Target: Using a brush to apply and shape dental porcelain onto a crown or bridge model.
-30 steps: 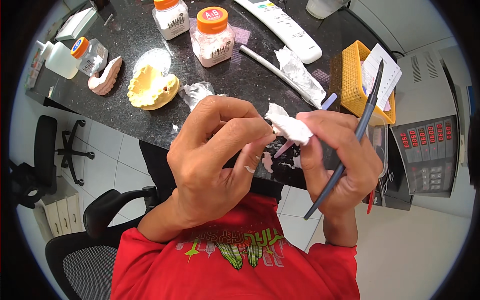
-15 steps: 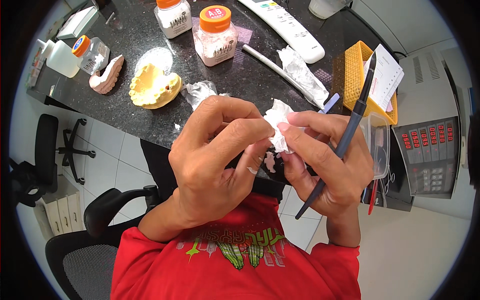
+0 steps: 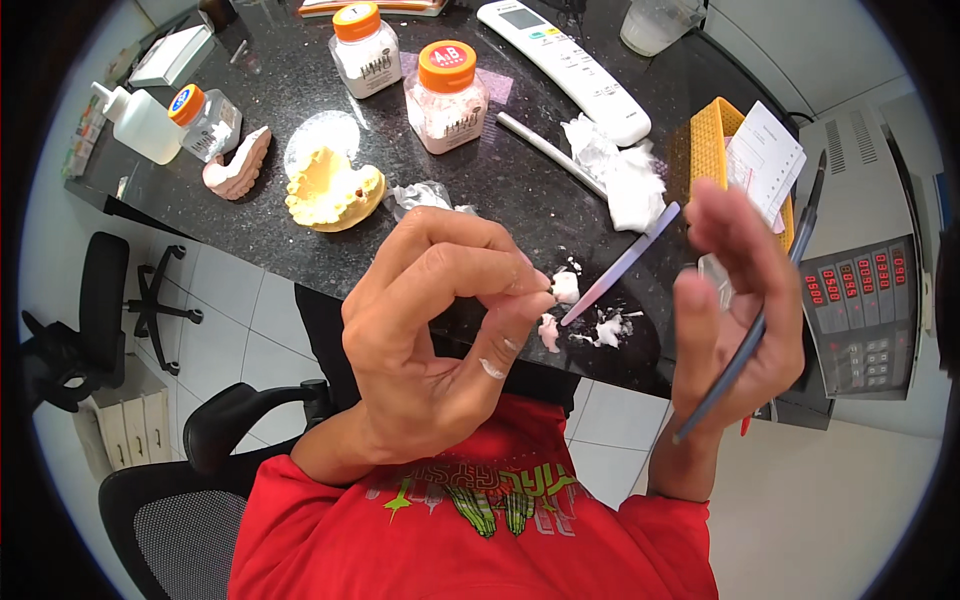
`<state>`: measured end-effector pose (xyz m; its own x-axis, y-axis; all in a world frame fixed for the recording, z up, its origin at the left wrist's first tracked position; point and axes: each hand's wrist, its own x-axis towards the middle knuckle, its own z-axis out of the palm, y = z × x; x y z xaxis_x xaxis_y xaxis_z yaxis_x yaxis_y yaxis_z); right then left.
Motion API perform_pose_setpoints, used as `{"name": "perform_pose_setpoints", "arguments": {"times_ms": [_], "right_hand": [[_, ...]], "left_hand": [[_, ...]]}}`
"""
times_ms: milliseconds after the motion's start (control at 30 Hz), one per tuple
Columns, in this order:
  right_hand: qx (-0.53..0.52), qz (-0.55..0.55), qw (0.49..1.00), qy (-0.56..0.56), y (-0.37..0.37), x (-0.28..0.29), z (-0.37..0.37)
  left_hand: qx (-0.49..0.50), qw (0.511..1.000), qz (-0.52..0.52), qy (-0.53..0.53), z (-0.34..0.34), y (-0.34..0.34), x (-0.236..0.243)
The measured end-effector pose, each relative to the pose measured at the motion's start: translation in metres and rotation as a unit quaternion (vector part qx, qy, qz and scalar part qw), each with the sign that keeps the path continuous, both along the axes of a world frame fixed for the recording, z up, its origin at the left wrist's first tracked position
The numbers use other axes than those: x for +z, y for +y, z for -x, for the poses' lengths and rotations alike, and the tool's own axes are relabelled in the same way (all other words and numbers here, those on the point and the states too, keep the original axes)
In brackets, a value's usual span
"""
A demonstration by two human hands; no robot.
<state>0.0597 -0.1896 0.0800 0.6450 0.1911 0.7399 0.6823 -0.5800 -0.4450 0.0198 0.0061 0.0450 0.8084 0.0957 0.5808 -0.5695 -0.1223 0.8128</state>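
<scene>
left hand (image 3: 410,370): bent over the near edge of the table, thumb and index fingertips brought together in a close pinch, with pale smears on the thumb
small piece (image 3: 548,289): a dark bit shows at those fingertips and seems caught between them; mostly hidden, so its shape cannot be told
right hand (image 3: 768,350): raised well apart from the left one and blurred, its thumb and fingers spread wide with nothing between the tips
brush-like tool (image 3: 720,388): dark and slim, slanting across the right hand, its tip up toward the right; how firmly it is held cannot be told
white lump (image 3: 566,288): just beyond the left fingertips; whether they touch it cannot be told
pink scrap (image 3: 549,333): on the table, just below the white lump
spatula (image 3: 622,260): lilac to pink, lying aslant between the hands, narrow end near the scrap
white crumbs (image 3: 610,329): scattered right of the spatula's narrow end
tissue wad (image 3: 637,192): white, crumpled, beside the spatula's wide end
yellow cast (image 3: 335,192): a dental model beyond the left hand, with a pink arch model (image 3: 238,167) to its left
jars: pinkish one (image 3: 447,110) and white one (image 3: 367,65), both orange-lidded, standing farther back
table (image 3: 480,205): dark, speckled, glossy
</scene>
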Motion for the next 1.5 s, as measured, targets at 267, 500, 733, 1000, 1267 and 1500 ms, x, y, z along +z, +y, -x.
{"name": "perform_pose_setpoints", "arguments": {"times_ms": [267,500,733,1000,1267,1500], "right_hand": [[0.227,0.007,0.974,0.017,0.02,-0.001,0.007],[0.217,0.023,0.976,-0.013,0.027,-0.002,-0.001],[0.223,0.018,0.975,0.0,0.027,-0.004,-0.002],[0.207,0.007,0.978,-0.006,0.027,-0.006,0.0],[0.208,-0.019,0.978,-0.017,0.03,-0.01,-0.001],[0.164,-0.062,0.984,-0.021,0.015,-0.01,0.007]], "left_hand": [[-0.137,0.958,0.224,0.12,0.001,0.003,0.01],[-0.161,0.948,0.237,0.139,0.0,0.003,0.013],[-0.169,0.947,0.238,0.138,-0.003,0.001,0.013],[-0.175,0.945,0.235,0.148,-0.001,0.003,0.014],[-0.169,0.947,0.229,0.15,-0.001,0.0,0.013],[-0.165,0.944,0.246,0.143,-0.002,0.0,0.012]]}}
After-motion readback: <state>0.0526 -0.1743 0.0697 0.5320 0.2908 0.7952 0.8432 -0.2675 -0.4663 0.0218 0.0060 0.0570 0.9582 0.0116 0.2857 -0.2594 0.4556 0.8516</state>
